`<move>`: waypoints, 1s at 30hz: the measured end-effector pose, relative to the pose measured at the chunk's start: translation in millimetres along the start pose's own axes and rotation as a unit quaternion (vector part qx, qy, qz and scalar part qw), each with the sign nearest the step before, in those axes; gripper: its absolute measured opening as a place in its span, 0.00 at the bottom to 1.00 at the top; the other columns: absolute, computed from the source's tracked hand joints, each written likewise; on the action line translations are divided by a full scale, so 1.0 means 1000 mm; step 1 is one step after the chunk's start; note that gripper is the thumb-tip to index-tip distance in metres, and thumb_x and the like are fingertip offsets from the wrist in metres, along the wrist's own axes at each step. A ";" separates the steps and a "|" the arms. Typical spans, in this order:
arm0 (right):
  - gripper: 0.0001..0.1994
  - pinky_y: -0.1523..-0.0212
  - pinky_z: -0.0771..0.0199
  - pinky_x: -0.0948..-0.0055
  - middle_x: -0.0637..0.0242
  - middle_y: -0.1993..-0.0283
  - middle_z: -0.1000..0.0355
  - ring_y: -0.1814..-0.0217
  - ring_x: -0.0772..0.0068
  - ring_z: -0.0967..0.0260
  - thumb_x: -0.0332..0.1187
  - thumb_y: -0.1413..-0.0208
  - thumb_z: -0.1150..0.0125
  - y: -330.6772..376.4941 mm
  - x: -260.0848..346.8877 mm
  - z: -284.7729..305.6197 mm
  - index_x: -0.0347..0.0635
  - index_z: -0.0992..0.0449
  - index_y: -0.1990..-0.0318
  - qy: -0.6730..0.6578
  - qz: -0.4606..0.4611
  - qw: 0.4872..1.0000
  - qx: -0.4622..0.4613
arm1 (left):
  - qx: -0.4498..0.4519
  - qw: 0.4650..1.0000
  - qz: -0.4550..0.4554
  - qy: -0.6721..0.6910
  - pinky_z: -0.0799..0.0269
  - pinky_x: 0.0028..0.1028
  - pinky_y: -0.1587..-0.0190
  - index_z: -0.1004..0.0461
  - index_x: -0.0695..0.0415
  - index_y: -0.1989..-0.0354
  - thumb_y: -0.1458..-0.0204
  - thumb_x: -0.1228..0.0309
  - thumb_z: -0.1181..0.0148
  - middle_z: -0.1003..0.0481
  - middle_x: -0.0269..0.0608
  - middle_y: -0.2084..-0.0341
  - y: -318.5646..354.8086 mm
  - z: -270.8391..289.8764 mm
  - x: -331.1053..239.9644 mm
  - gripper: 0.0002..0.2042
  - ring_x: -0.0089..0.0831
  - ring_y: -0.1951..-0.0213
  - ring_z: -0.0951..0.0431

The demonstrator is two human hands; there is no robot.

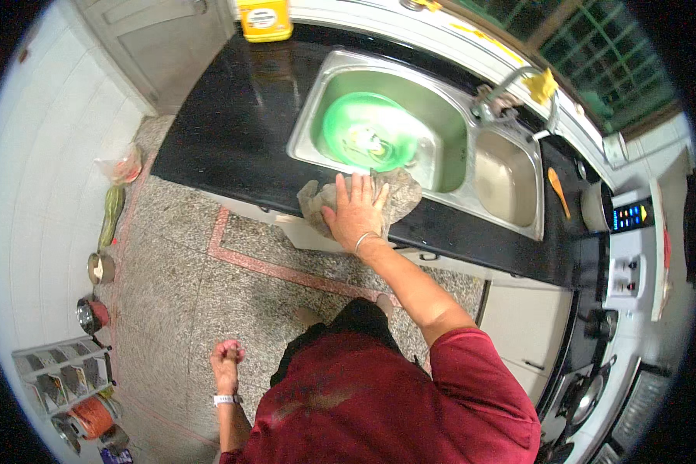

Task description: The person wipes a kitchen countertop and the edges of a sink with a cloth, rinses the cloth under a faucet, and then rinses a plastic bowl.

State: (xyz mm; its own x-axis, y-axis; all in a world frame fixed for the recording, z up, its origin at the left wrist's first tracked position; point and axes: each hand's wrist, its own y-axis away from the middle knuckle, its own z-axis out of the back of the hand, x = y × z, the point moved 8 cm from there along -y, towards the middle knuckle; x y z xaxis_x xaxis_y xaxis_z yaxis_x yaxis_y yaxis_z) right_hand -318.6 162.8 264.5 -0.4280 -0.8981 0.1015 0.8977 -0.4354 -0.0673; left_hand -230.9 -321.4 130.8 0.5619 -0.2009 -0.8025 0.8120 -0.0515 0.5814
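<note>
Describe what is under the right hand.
Under the right hand is a grey-brown cloth, lying at the front edge of the black counter beside the sink. Whatever the cloth itself covers cannot be seen.

Left of the cloth [404, 193], a hand could pass over the black counter [220, 124] up to the yellow container [265, 23] at the back. Ahead of the right hand [353, 210], the sink [305, 127] rim and green basin [339, 124] block a level path; the tap [503, 83] rises behind, and a wooden spoon [558, 192] lies right.
</note>
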 end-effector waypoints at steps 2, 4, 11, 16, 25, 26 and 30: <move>0.34 0.33 0.74 0.32 0.51 0.28 0.57 0.25 0.49 0.65 0.55 0.40 0.57 -0.021 0.048 -0.002 0.46 0.50 0.31 0.014 0.043 0.999 0.014 | -0.032 0.999 0.012 0.033 0.26 0.24 0.69 0.25 0.58 0.64 0.42 0.70 0.44 0.25 0.32 0.71 0.004 0.029 0.016 0.05 0.22 0.73 0.25; 0.34 0.33 0.75 0.32 0.52 0.27 0.57 0.24 0.51 0.65 0.56 0.39 0.58 -0.041 0.097 -0.010 0.47 0.50 0.30 0.012 0.093 0.995 0.016 | -0.066 0.996 0.035 0.045 0.26 0.25 0.70 0.25 0.58 0.64 0.42 0.70 0.44 0.24 0.33 0.71 0.012 0.042 0.023 0.05 0.23 0.73 0.24; 0.32 0.32 0.73 0.33 0.54 0.28 0.53 0.25 0.51 0.63 0.51 0.40 0.54 -0.105 0.231 -0.038 0.48 0.47 0.32 -0.040 0.252 0.967 0.002 | -0.082 0.989 0.095 0.071 0.25 0.26 0.68 0.26 0.60 0.62 0.42 0.76 0.47 0.23 0.37 0.68 -0.010 0.054 0.009 0.04 0.28 0.70 0.21; 0.32 0.32 0.73 0.33 0.52 0.29 0.51 0.25 0.49 0.61 0.49 0.42 0.49 -0.153 0.319 -0.053 0.47 0.44 0.33 -0.094 0.372 0.923 -0.007 | -0.073 0.987 0.114 0.090 0.24 0.27 0.68 0.26 0.60 0.63 0.44 0.74 0.44 0.23 0.40 0.68 -0.063 0.062 -0.011 0.04 0.32 0.68 0.20; 0.31 0.31 0.76 0.34 0.62 0.31 0.44 0.26 0.56 0.57 0.58 0.46 0.51 -0.254 0.392 -0.069 0.59 0.36 0.36 -0.194 0.503 0.842 0.015 | -0.122 0.978 0.157 0.063 0.23 0.29 0.67 0.27 0.62 0.60 0.44 0.73 0.44 0.23 0.43 0.67 -0.136 0.079 -0.081 0.07 0.34 0.67 0.20; 0.31 0.32 0.75 0.34 0.63 0.32 0.43 0.26 0.56 0.56 0.60 0.46 0.53 -0.269 0.392 -0.073 0.60 0.35 0.37 -0.195 0.500 0.844 0.001 | -0.124 0.976 0.169 0.063 0.23 0.31 0.67 0.27 0.62 0.60 0.44 0.71 0.43 0.23 0.43 0.67 -0.139 0.084 -0.085 0.08 0.35 0.68 0.20; 0.30 0.34 0.68 0.32 0.64 0.33 0.42 0.28 0.56 0.53 0.61 0.46 0.54 -0.388 0.351 -0.065 0.59 0.34 0.39 -0.093 0.414 0.905 -0.012 | -0.141 0.968 0.194 0.076 0.22 0.33 0.67 0.28 0.62 0.59 0.45 0.69 0.41 0.23 0.44 0.66 -0.139 0.109 -0.076 0.11 0.37 0.68 0.20</move>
State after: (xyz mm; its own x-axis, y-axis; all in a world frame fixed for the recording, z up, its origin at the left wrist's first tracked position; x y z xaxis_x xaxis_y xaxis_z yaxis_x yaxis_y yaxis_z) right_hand -823.9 12.7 261.5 0.4177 -0.8923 0.1712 0.8992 0.3789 -0.2187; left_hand -404.3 -405.5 125.8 0.8330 -0.0035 -0.5533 0.5332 0.2719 0.8011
